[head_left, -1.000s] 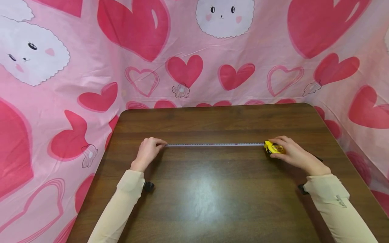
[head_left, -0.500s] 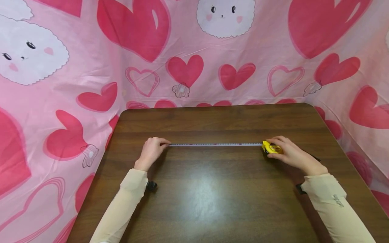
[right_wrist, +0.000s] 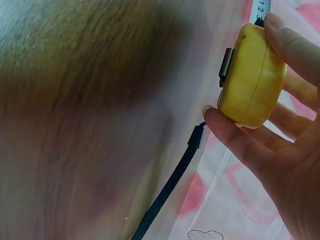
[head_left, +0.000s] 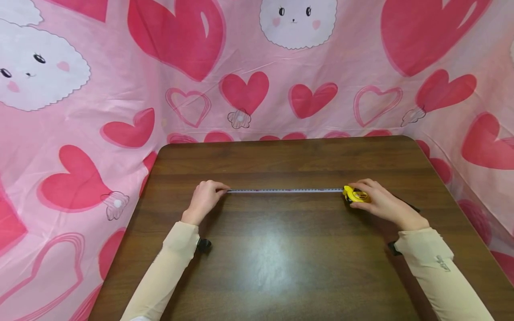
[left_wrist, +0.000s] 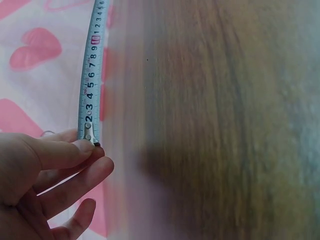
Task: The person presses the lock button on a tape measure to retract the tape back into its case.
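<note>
A yellow tape measure (head_left: 355,195) is in my right hand (head_left: 379,203), its case gripped between thumb and fingers. From the case a white blade (head_left: 285,191) runs out straight to the left. My left hand (head_left: 205,199) pinches the blade's metal end hook, and in the left wrist view the thumb (left_wrist: 65,152) lies over the hook (left_wrist: 89,133). Printed numbers rise away from that hand. In the right wrist view the case (right_wrist: 252,77) shows a black belt clip (right_wrist: 226,66), and a black wrist strap (right_wrist: 170,182) hangs from its end.
A brown wood-grain table (head_left: 261,249) lies under both hands. Pink cloth (head_left: 277,67) with red hearts and white cartoon faces stands behind the table and along both sides. Each wrist carries a small black camera, as on the left wrist (head_left: 204,245).
My left hand has moved right with the hook, and my right hand slightly left with the case. The stretch of blade between them has become shorter.
</note>
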A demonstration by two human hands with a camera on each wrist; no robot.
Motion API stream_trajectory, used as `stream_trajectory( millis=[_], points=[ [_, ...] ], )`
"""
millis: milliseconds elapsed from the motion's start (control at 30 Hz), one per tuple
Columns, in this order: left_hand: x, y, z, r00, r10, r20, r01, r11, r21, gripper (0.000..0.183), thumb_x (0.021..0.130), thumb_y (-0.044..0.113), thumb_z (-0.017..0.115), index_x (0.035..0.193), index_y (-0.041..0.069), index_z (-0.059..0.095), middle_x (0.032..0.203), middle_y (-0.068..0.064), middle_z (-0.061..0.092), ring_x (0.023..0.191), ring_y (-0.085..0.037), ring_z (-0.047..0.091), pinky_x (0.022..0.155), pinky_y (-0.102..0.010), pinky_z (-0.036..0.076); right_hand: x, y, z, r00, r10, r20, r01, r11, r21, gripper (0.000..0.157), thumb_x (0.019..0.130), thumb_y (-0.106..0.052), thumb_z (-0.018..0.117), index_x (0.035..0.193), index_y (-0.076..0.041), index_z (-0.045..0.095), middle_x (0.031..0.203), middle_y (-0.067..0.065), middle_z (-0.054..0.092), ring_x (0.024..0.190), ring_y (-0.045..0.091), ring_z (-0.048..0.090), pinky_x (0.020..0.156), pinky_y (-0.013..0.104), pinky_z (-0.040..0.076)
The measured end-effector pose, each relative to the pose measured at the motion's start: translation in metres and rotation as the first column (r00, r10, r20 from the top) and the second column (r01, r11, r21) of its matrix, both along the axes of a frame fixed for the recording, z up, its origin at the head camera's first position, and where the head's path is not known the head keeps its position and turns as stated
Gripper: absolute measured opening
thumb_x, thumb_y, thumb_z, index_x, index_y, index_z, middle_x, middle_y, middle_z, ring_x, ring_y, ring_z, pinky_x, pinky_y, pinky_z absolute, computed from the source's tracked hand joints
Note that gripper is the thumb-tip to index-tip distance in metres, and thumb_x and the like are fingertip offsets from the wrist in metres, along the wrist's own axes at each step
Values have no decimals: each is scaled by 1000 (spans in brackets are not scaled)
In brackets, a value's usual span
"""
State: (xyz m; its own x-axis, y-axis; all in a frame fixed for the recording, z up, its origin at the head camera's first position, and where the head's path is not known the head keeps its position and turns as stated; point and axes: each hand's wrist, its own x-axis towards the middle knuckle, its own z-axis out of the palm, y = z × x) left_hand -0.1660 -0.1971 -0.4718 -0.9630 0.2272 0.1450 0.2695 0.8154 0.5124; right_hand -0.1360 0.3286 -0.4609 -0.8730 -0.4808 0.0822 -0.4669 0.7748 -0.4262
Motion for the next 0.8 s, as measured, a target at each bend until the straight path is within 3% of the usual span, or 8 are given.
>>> stream_trajectory(
  millis=[533, 800],
  points=[
    [-1, 12, -1, 1000, -14, 17, 13, 1000, 12, 14, 94, 10, 77, 107, 9, 84, 107, -11, 79, 95, -29, 74, 88, -49, 58, -2, -9, -1, 999, -13, 31, 13, 1000, -6, 59, 91, -22, 82, 139, 5, 59, 128, 27, 58, 116, 42, 54, 101, 66, 45],
    [-2, 20, -1, 999, -41, -14, 41, 999, 10, 14, 94, 10, 77, 106, 9, 84, 105, -10, 80, 95, -28, 75, 88, -48, 58, -4, -14, -4, 999, -10, 40, 10, 1000, -6, 58, 93, -23, 81, 140, 5, 59, 129, 27, 58, 117, 42, 54, 101, 65, 45]
  ],
)
